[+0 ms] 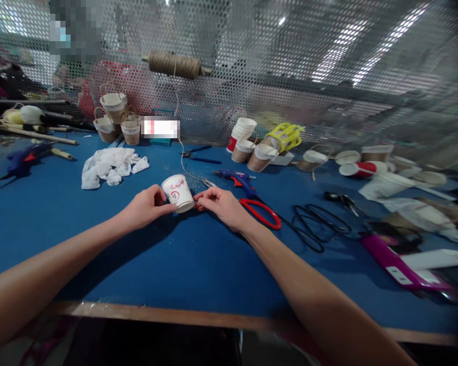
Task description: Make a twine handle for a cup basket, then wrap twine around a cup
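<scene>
A white paper cup (178, 192) with a pink floral print is held tilted over the blue table. My left hand (149, 207) grips it from the left, the thumb along its lower side. My right hand (222, 204) is at the cup's right edge with thumb and fingers pinched together; what lies between them is too small to make out. Under and beside that hand lie scissors with red handles (262, 213), the blades pointing up-left. A strand of twine (182, 157) comes down from a spool (174, 65) and ends near the blades.
Beyond my right hand lies a blue glue gun (236, 176), and behind it dark-blue pliers (201, 154). Crumpled white material (112, 165) is at left. Small wrapped buckets (131, 130) and stacked cups (242, 133) line the mesh. A purple power strip (400, 262) and black cable (320, 226) lie right.
</scene>
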{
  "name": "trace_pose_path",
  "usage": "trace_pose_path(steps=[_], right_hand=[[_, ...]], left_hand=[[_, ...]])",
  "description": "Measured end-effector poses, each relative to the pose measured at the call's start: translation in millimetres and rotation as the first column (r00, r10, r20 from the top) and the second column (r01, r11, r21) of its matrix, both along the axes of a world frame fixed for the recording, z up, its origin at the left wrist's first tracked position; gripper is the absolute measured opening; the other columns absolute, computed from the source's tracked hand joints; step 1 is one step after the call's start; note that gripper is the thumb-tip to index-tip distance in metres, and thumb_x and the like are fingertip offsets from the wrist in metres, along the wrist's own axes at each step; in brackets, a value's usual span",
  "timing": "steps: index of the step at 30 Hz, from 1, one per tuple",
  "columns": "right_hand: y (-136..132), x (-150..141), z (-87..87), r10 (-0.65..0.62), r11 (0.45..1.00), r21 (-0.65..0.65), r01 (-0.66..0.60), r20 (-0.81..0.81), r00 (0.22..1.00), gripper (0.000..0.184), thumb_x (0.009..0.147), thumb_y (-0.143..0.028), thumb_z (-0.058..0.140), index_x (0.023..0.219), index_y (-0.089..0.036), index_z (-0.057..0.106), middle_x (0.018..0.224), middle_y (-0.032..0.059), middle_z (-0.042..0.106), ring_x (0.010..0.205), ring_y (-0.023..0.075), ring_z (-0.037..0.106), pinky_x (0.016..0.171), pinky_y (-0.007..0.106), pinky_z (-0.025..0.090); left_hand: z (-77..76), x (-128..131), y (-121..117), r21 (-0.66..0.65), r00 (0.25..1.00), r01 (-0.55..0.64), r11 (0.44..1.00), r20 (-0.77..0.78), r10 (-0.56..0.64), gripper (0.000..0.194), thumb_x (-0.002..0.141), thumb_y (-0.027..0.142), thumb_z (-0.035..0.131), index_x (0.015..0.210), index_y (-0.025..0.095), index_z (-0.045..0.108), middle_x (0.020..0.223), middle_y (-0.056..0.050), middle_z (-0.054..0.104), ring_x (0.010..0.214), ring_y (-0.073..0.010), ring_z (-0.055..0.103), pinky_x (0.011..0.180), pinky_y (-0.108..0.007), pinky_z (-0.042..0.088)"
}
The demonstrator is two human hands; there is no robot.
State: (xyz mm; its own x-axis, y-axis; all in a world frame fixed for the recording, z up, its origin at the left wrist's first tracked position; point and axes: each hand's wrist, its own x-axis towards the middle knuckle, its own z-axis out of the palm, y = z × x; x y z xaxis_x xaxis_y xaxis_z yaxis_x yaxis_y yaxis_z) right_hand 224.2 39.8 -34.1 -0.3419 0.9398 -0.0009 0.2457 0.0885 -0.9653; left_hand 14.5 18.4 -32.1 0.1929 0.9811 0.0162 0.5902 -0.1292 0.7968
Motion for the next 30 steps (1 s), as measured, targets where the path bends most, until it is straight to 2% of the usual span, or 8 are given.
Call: trace_pose_path(steps=[3, 6, 12, 16, 19, 22, 25, 30], right_hand=[[0, -1, 1.2, 0.000, 1.000, 0.008, 0.000, 0.006, 1.000, 0.012, 0.071, -0.020, 0.056, 0.063, -0.016, 0.048, 0.090, 0.0080, 0.062, 0.067, 0.0104, 0.061, 0.071, 0.032, 0.051], [0, -1, 1.5, -0.006, 1.000, 0.024, 0.005, 0.015, 1.000, 0.011, 0.071, -0.021, 0.057, 0.065, -0.016, 0.050, 0.090, 0.0077, 0.063, 0.066, 0.0103, 0.060, 0.071, 0.032, 0.051], [-1, -1, -1.2, -0.022, 0.997, 0.072, 0.019, 0.053, 0.998, 0.010, 0.071, -0.023, 0.058, 0.067, -0.016, 0.053, 0.080, 0.0076, 0.065, 0.063, 0.0124, 0.061, 0.069, 0.033, 0.051], [0, 4, 1.2, -0.118, 0.982, 0.157, 0.108, 0.057, 0.991, 0.014, 0.072, -0.028, 0.058, 0.073, -0.016, 0.052, 0.100, 0.0111, 0.062, 0.061, 0.0119, 0.060, 0.064, 0.033, 0.051], [-1, 11, 8.8, -0.287, 0.916, 0.299, 0.267, 0.024, 0.958, 0.024, 0.074, -0.037, 0.057, 0.086, -0.017, 0.052, 0.121, 0.0123, 0.050, 0.068, 0.0123, 0.061, 0.065, 0.033, 0.050], [-7, 14, 19.0, -0.380, 0.860, 0.402, 0.316, 0.090, 0.920, 0.031, 0.077, -0.047, 0.051, 0.075, -0.016, 0.056, 0.091, 0.0105, 0.063, 0.062, 0.0140, 0.059, 0.063, 0.033, 0.048], [-16, 9, 26.8, -0.218, 0.942, 0.295, 0.159, 0.179, 0.959, 0.044, 0.080, -0.053, 0.044, 0.067, -0.014, 0.060, 0.069, 0.0084, 0.064, 0.062, 0.0160, 0.058, 0.064, 0.033, 0.046], [-26, 0, 30.2, 0.038, 0.999, 0.033, -0.037, -0.025, 0.999, 0.046, 0.080, -0.055, 0.042, 0.084, -0.016, 0.067, 0.089, 0.0089, 0.066, 0.082, 0.0164, 0.059, 0.076, 0.032, 0.044]], left_hand=[[10.2, -8, 10, 0.094, 0.999, 0.002, 0.996, -0.044, 0.003, 0.050, 0.058, 0.043, 0.067, 0.094, 0.015, 0.047, 0.082, -0.005, 0.056, 0.065, -0.0149, 0.050, 0.059, -0.029, 0.040], [18.3, -10, 26, 0.134, 0.998, 0.034, 0.990, 0.054, -0.041, 0.048, 0.064, 0.042, 0.062, 0.100, 0.013, 0.049, 0.097, -0.011, 0.057, 0.086, -0.0200, 0.053, 0.073, -0.032, 0.041], [16.5, 5, 53, -0.032, 0.953, 0.125, 0.992, 0.281, -0.111, 0.020, 0.063, 0.033, 0.065, 0.071, 0.016, 0.058, 0.068, -0.005, 0.061, 0.065, -0.0167, 0.054, 0.061, -0.029, 0.039], [18.5, 12, 43, -0.086, 0.916, 0.190, 0.978, 0.374, -0.145, 0.016, 0.063, 0.026, 0.064, 0.059, 0.016, 0.053, 0.056, 0.001, 0.056, 0.055, -0.0118, 0.051, 0.055, -0.025, 0.039], [21.8, 8, 25, -0.078, 0.883, 0.160, 0.984, 0.458, -0.107, 0.015, 0.066, 0.026, 0.062, 0.064, 0.017, 0.051, 0.061, 0.002, 0.057, 0.057, -0.0096, 0.052, 0.058, -0.023, 0.040], [22.7, 2, 3, -0.105, 0.781, 0.148, 0.983, 0.623, -0.051, 0.016, 0.063, 0.021, 0.068, 0.073, 0.015, 0.056, 0.070, 0.001, 0.061, 0.064, -0.0095, 0.055, 0.063, -0.022, 0.041], [21.2, -1, -15, -0.106, 0.741, 0.138, 0.985, 0.671, -0.032, 0.017, 0.064, 0.020, 0.070, 0.072, 0.014, 0.056, 0.068, 0.002, 0.059, 0.062, -0.0080, 0.053, 0.061, -0.020, 0.040], [20.0, 3, -28, -0.117, 0.729, 0.183, 0.976, 0.682, -0.055, 0.016, 0.066, 0.020, 0.069, 0.073, 0.015, 0.055, 0.069, 0.002, 0.059, 0.063, -0.0076, 0.052, 0.060, -0.019, 0.040]])
